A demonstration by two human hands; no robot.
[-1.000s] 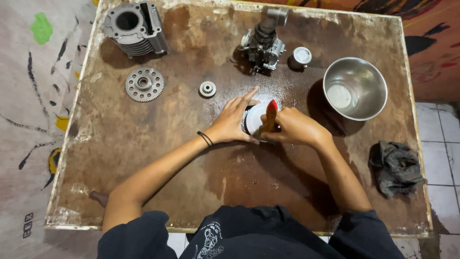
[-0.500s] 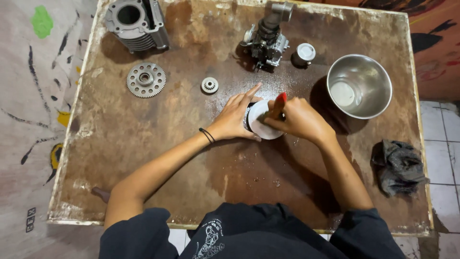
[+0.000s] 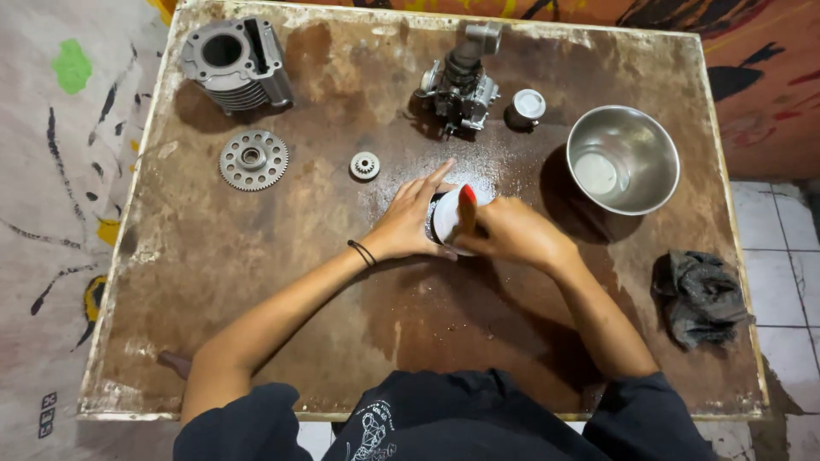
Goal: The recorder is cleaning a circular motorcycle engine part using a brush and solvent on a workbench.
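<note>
Two hands meet over a round white part point(image 3: 446, 224) near the middle of a worn brown table point(image 3: 256, 282). The left hand point(image 3: 408, 224) cups the part from its left side, fingers curled around its edge and the forefinger stretched out toward the far side. The right hand point(image 3: 511, 235) is closed around a tool with a red tip point(image 3: 467, 205), which stands against the top of the white part. A dark band sits on the left wrist.

Just beyond the hands the tabletop is speckled with pale dust. Farther back stands a carburetor point(image 3: 461, 85), with a small white-topped cap point(image 3: 527, 106) just beside it. A steel bowl point(image 3: 623, 159) sits to the right, well apart from the hands. A dark rag point(image 3: 699, 294) lies near the right edge. To the left lie a small gear point(image 3: 365, 165) and a large toothed wheel point(image 3: 254, 159); a finned engine cylinder point(image 3: 235, 64) stands in the far left corner.
</note>
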